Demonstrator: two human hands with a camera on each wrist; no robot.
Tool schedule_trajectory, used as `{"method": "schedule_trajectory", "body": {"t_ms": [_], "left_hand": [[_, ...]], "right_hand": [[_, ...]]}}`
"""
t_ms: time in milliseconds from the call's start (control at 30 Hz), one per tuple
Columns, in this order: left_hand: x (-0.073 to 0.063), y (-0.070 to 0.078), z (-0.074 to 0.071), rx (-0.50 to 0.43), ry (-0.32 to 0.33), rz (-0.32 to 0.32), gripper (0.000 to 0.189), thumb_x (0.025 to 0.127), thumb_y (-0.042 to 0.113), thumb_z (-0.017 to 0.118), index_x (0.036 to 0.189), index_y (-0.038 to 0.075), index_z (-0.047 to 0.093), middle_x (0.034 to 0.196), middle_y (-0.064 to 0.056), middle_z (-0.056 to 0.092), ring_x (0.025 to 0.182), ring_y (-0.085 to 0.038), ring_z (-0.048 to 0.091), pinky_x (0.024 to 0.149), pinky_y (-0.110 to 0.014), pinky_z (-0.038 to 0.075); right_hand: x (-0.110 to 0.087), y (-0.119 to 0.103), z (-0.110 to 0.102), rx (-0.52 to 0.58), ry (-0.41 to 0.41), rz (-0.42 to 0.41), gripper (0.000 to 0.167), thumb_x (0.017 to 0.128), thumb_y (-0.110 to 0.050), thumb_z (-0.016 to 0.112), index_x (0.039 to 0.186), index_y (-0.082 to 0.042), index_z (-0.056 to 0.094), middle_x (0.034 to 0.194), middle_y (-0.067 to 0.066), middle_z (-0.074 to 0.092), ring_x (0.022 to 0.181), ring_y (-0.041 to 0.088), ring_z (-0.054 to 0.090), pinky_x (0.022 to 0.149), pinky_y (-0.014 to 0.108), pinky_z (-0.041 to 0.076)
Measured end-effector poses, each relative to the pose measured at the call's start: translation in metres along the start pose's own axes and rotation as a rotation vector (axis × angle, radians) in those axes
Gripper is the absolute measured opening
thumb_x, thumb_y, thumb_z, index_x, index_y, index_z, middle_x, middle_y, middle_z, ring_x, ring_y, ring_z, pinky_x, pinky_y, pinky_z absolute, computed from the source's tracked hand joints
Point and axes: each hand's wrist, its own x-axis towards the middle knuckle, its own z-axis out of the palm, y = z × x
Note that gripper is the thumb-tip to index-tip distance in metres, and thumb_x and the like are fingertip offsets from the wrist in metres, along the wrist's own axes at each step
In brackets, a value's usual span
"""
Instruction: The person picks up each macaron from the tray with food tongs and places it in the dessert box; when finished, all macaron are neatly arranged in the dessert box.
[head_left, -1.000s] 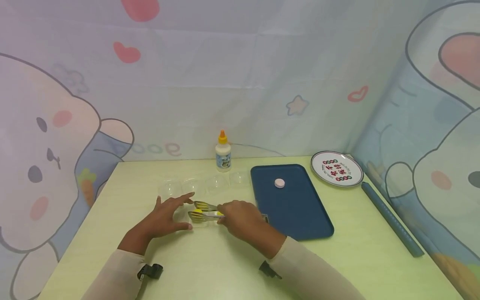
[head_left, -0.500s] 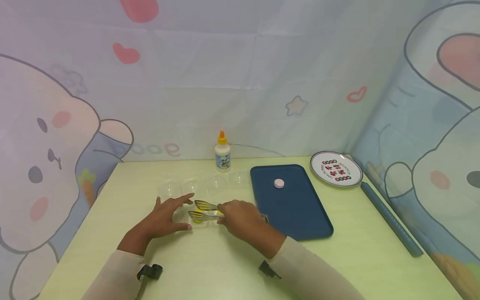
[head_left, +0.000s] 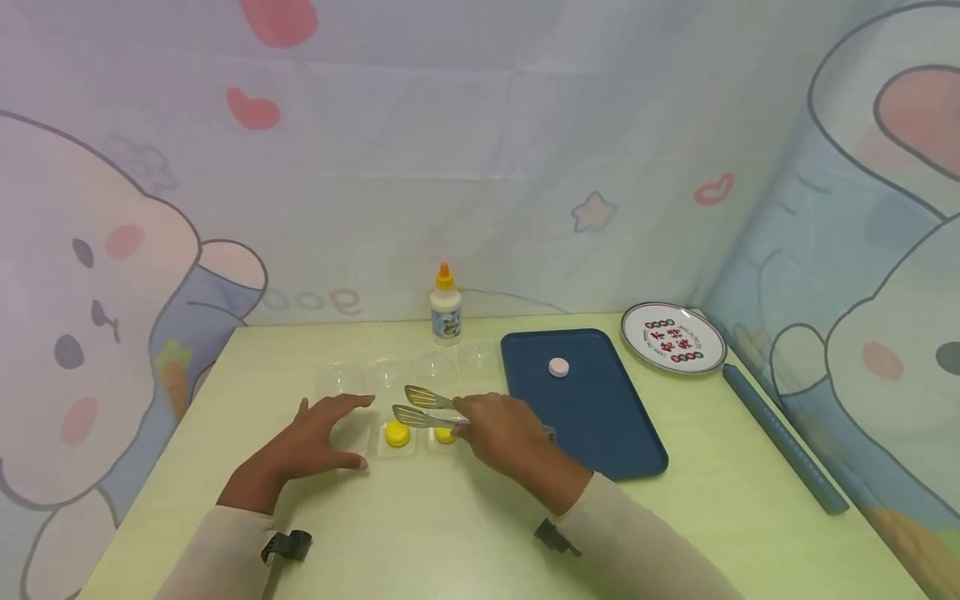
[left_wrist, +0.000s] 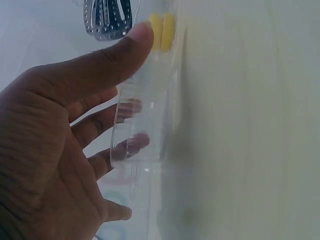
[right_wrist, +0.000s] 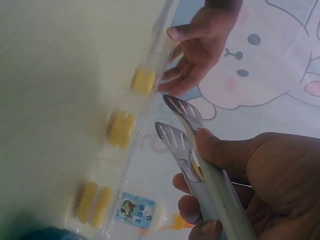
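Slotted metal tongs [head_left: 431,417] are gripped in my right hand [head_left: 502,433], their two tips apart with nothing between them. They hover over a clear plastic macaron box [head_left: 395,454] on the table. A yellow macaron [head_left: 397,432] sits in one compartment, and a second yellow macaron [head_left: 446,435] is partly under the tongs. The right wrist view shows a third yellow macaron [right_wrist: 94,204] at the near end. My left hand [head_left: 315,437] spreads its thumb and fingers around the box's left end. Whether it touches the plastic, I cannot tell.
Behind the hands lies the box's clear domed lid half [head_left: 435,367]. A blue tray [head_left: 585,425] bearing a pink macaron [head_left: 558,367] is on the right. Farther off are a printed plate [head_left: 673,337], a dark blue-green roll [head_left: 783,437] and a white bottle [head_left: 446,312] with an orange tip.
The tongs have risen up and right off the yellow macaron, uncovering it in its compartment. My left hand has drawn back a little to the left.
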Motion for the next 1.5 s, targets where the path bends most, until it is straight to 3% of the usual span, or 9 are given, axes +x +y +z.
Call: {"method": "schedule_trajectory", "body": {"t_ms": [233,467,600,767,867,1100,1300,1500], "left_hand": [[-0.004,-0.008,-0.005,0.018,0.017,0.006,0.092,0.08,0.034,0.098,0.159,0.012,0.055,0.156,-0.016,0.064,0.152,-0.051,0.048,0.116,-0.095,0.009],[-0.006,-0.011,-0.005,-0.041,0.018,0.017,0.094,0.081,0.032,0.097,0.161,0.01,0.052,0.161,-0.021,0.058,0.153,-0.055,0.045,0.117,-0.094,0.012],[-0.012,-0.017,-0.003,-0.072,0.024,0.011,0.101,0.079,0.034,0.099,0.163,0.01,0.048,0.165,-0.025,0.052,0.154,-0.056,0.043,0.121,-0.086,0.024],[-0.022,-0.022,-0.001,-0.101,0.078,0.015,0.106,0.076,0.035,0.101,0.164,0.009,0.047,0.166,-0.026,0.05,0.153,-0.056,0.044,0.121,-0.077,0.037],[-0.027,-0.026,0.0,-0.113,0.108,0.02,0.106,0.077,0.036,0.101,0.164,0.009,0.047,0.166,-0.025,0.05,0.154,-0.055,0.044,0.121,-0.076,0.038],[-0.038,-0.037,0.004,-0.125,0.158,0.007,0.102,0.083,0.038,0.097,0.166,0.013,0.042,0.167,-0.019,0.048,0.145,-0.046,0.053,0.114,-0.075,0.043],[-0.04,-0.039,0.008,-0.164,0.184,0.004,0.099,0.087,0.033,0.095,0.168,0.014,0.04,0.169,-0.019,0.044,0.143,-0.046,0.054,0.114,-0.076,0.041],[-0.039,-0.039,0.012,-0.188,0.187,-0.02,0.096,0.088,0.03,0.093,0.167,0.01,0.041,0.17,-0.022,0.041,0.143,-0.049,0.055,0.114,-0.077,0.04]], "right_hand": [[-0.005,0.009,-0.005,0.036,0.061,-0.015,0.042,0.1,-0.037,0.081,0.138,-0.019,0.075,0.127,-0.001,0.083,0.105,0.022,0.081,0.077,0.04,0.065],[-0.01,0.015,-0.005,0.064,0.086,-0.006,0.041,0.1,-0.038,0.081,0.136,-0.02,0.076,0.125,-0.001,0.083,0.102,0.022,0.081,0.076,0.041,0.064],[-0.013,0.022,-0.005,0.088,0.087,0.015,0.041,0.1,-0.037,0.081,0.136,-0.02,0.076,0.125,-0.001,0.083,0.1,0.021,0.08,0.075,0.041,0.063],[-0.019,0.034,-0.011,0.128,0.095,0.064,0.04,0.099,-0.034,0.082,0.135,-0.019,0.077,0.118,0.001,0.083,0.089,0.018,0.074,0.068,0.038,0.057],[-0.023,0.044,-0.013,0.148,0.084,0.118,0.038,0.099,-0.033,0.082,0.134,-0.02,0.077,0.112,0.0,0.082,0.081,0.016,0.066,0.062,0.036,0.051],[-0.03,0.072,-0.01,0.153,0.093,0.193,0.043,0.1,-0.034,0.081,0.141,-0.023,0.075,0.124,0.005,0.082,0.096,0.025,0.077,0.07,0.047,0.059],[-0.037,0.094,-0.011,0.158,0.125,0.222,0.043,0.102,-0.033,0.079,0.141,-0.018,0.074,0.113,0.009,0.082,0.079,0.022,0.067,0.065,0.044,0.055],[-0.04,0.117,-0.006,0.168,0.177,0.28,0.043,0.101,-0.032,0.08,0.14,-0.015,0.074,0.108,0.014,0.082,0.073,0.022,0.064,0.057,0.04,0.05]]}}
